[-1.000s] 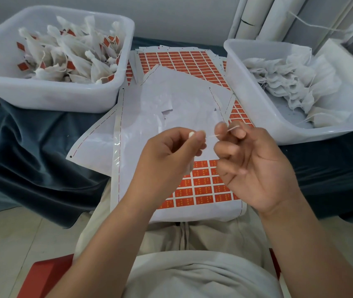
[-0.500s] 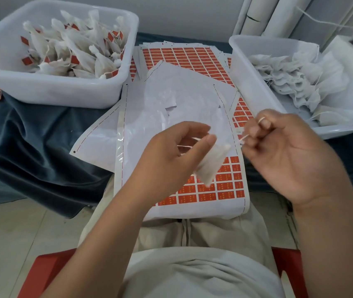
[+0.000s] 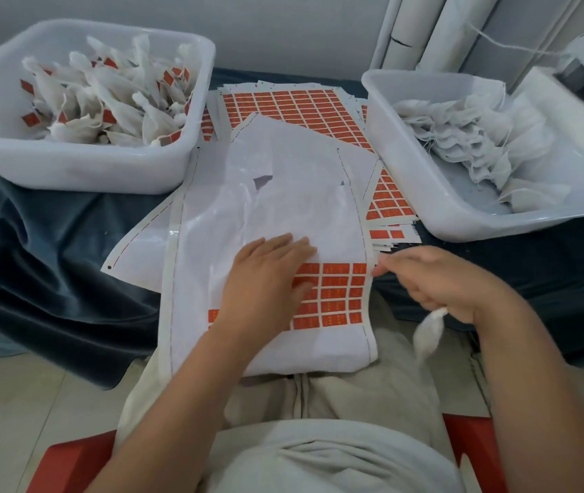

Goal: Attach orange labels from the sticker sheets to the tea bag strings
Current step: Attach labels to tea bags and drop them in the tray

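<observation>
A sticker sheet (image 3: 269,211) lies over my lap and the table edge, with rows of orange labels (image 3: 336,293) left on its lower part. My left hand (image 3: 265,282) rests flat on the sheet, fingers spread over the labels, holding nothing. My right hand (image 3: 440,279) hovers at the sheet's right edge, its fingertips close to the labels. A white tea bag (image 3: 427,332) hangs below the right palm, held by that hand. Its string is too blurred to trace.
A white bin (image 3: 80,165) at the left holds labelled tea bags. A white bin (image 3: 422,193) at the right holds unlabelled tea bags. More sticker sheets (image 3: 294,104) lie between the bins on a dark blue cloth (image 3: 41,243). White rolls (image 3: 425,30) lean at the back.
My left hand let go of the tea bag and dropped flat onto the sheet. My right hand came down to the sheet's right edge, and the tea bag now dangles from it.
</observation>
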The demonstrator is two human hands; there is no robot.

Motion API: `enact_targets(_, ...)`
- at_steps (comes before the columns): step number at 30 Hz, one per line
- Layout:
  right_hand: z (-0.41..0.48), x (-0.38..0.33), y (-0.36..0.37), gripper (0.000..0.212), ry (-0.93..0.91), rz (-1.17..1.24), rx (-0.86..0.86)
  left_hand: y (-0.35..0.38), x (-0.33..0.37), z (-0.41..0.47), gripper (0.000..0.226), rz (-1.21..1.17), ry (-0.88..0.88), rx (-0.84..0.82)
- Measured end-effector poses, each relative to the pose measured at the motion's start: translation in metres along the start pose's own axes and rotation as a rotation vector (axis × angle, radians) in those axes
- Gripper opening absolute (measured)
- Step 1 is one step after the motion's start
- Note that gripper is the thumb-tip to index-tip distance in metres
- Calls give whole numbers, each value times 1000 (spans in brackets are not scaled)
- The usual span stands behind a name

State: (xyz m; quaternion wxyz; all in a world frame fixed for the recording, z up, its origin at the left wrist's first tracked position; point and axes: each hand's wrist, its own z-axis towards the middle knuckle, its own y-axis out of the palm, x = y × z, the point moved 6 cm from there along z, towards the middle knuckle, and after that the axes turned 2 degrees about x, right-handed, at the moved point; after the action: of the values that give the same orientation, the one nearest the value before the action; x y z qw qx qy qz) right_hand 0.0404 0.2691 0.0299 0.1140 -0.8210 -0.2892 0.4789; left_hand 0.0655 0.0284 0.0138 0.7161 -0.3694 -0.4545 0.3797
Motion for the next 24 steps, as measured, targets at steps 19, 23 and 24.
enact_targets(19, -1, -13, 14, 28, -158, -126, 37, -20, -28, 5, 31, -63, 82, 106)
enact_targets(23, -5, -23, 26, 70, -263, 203, -182, -38, -33, 11, 38, -172, 51, 10)
enact_targets(24, -6, -27, 27, 67, -326, 244, -202, -41, -32, 11, 44, -177, 32, -28)
